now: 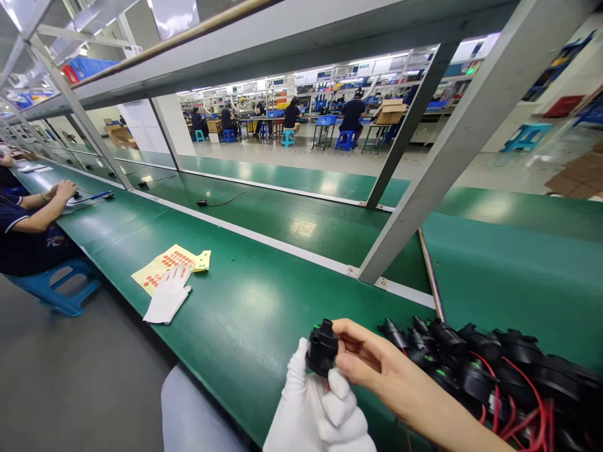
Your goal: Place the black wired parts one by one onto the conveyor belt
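Observation:
My left hand [320, 408], in a white glove, grips a small black pump [323, 348] with a short spout on top and a speck of green near it. A bit of red wire shows below the pump, between the gloved fingers. My bare right hand [365, 355] pinches the pump's right side with thumb and fingertips. To the right of my forearm lies a pile of similar black pumps [475, 376], with red wires [541, 408] looping among them. Some of these carry green marks.
A white glove [169, 295] lies partly over a yellow sticker sheet [157, 267] on the green bench [245, 301]. A slanting metal post [424, 169] stands ahead, under a long shelf beam. At left, a co-worker's hands [63, 189] are over the bench.

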Demonstrator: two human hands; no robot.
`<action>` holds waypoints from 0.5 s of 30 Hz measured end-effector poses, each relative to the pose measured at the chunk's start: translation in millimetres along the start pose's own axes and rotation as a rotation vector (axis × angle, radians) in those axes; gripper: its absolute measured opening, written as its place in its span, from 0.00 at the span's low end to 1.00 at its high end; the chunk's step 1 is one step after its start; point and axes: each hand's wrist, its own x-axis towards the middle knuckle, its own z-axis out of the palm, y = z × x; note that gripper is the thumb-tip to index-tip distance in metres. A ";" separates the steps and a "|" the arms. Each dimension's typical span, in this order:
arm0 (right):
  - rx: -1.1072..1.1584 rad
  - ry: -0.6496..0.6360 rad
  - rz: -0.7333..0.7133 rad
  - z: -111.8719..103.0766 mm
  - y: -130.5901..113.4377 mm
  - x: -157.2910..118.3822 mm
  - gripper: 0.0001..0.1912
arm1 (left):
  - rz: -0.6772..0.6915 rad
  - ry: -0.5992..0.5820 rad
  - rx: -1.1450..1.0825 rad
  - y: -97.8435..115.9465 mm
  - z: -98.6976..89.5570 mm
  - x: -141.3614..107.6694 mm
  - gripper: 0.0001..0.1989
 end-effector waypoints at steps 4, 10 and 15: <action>-0.166 -0.039 -0.108 3.4 -7.8 0.8 0.17 | 0.094 0.135 0.271 -0.6 -7.6 0.0 0.26; -1.031 0.520 -0.713 -48.7 -81.4 73.8 0.15 | 0.605 0.473 0.679 33.2 -27.0 -6.7 0.25; -1.189 0.506 -0.439 -88.2 -126.2 183.7 0.11 | 0.759 0.621 0.846 55.6 -50.8 -13.0 0.30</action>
